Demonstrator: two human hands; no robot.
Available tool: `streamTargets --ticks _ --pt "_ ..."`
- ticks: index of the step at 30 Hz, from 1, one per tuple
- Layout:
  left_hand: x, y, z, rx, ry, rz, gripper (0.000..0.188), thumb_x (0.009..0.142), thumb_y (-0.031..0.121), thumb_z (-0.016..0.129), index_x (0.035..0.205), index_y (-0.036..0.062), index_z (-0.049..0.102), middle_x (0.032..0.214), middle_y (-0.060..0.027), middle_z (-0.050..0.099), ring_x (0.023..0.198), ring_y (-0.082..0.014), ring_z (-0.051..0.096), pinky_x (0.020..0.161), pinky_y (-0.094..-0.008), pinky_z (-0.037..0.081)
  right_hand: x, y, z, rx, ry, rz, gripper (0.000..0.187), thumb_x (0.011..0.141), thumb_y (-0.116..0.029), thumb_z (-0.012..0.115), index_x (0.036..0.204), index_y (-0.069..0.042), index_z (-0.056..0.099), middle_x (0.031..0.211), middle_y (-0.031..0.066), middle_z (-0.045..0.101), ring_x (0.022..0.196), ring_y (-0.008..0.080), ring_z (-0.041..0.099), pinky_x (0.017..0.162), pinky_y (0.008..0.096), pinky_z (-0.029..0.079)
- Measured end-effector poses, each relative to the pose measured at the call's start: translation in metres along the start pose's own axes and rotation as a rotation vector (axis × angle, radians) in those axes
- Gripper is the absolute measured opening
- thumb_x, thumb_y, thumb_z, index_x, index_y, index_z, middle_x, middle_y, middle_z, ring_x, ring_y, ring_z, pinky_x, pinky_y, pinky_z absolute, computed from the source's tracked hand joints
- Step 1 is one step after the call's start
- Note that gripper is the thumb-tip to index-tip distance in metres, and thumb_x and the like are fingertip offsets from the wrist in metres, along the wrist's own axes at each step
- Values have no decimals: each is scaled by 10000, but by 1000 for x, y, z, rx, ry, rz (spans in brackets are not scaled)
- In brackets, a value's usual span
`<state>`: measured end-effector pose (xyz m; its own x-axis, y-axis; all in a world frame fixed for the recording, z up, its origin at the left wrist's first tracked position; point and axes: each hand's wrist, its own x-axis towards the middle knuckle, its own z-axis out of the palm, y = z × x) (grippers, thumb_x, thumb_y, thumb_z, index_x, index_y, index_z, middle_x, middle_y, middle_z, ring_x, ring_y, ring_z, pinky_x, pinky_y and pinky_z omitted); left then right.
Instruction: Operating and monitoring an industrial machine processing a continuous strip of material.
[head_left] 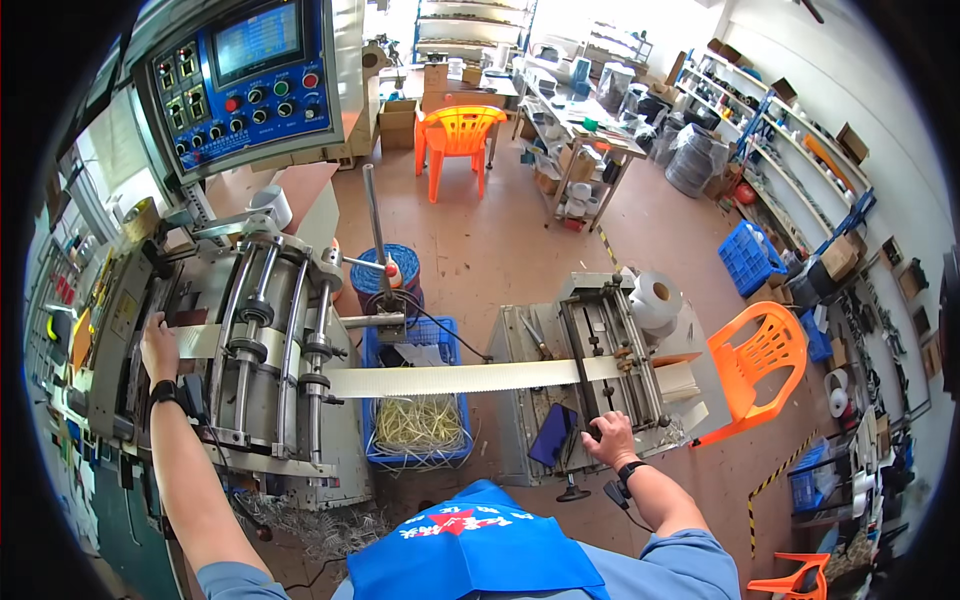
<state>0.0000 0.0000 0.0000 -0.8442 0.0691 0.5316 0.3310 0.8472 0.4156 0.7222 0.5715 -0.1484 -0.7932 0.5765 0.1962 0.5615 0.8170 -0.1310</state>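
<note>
A long pale strip with fine crosswise lines runs between two machines. At its left end, my left hand reaches over the roller machine, its fingers stretched out beside the strip where it emerges from the rollers. Whether the fingertips touch the strip is hard to see. My right hand is at the front of the right-hand feed unit, fingers bent and apart, with nothing visible in them. Left of that hand, a dark phone lies on the unit's metal top. White rolls are mounted behind the unit.
Under the strip stands a blue crate with thin yellowish trimmings. A control panel with a screen and buttons is at upper left. Orange chairs stand at the back and right. Silvery scrap lies below the roller machine.
</note>
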Motion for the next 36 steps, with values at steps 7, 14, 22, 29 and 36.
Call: streamTargets --ticks 7,14,22,29,36 --pt "-25 68 -49 256 -68 -43 262 850 251 579 991 59 688 970 -191 689 952 -377 653 827 -445 505 -3 -18 3 32 3 83 280 706 -344 738 852 -112 684 917 74 617 983 281 548 895 403 428" --pt "-44 68 -55 175 -215 -40 286 810 295 587 892 62 732 900 -200 702 887 -352 686 751 -465 533 -3 -5 3 134 106 -23 288 703 -331 729 846 -88 673 867 111 615 922 314 565 835 446 451" --pt "-58 75 -92 470 -115 -627 244 870 255 583 1026 108 698 1171 -139 670 1095 -310 635 956 -476 442 -21 -5 17 131 89 -41 263 707 -233 734 860 -57 612 911 138 584 949 348 533 884 455 433" --pt "-49 79 -91 338 -40 -724 270 883 236 566 1105 104 646 1176 -124 671 1126 -277 625 1003 -446 395 -13 -3 22 149 102 -30 237 728 -234 720 836 -59 601 904 147 573 938 356 531 874 453 427" --pt "-45 79 -83 249 71 -687 224 892 182 535 1078 106 635 1123 -122 691 1074 -286 650 976 -444 403 -8 5 25 146 131 -38 253 713 -233 733 850 -62 607 908 133 583 941 337 530 880 442 433"
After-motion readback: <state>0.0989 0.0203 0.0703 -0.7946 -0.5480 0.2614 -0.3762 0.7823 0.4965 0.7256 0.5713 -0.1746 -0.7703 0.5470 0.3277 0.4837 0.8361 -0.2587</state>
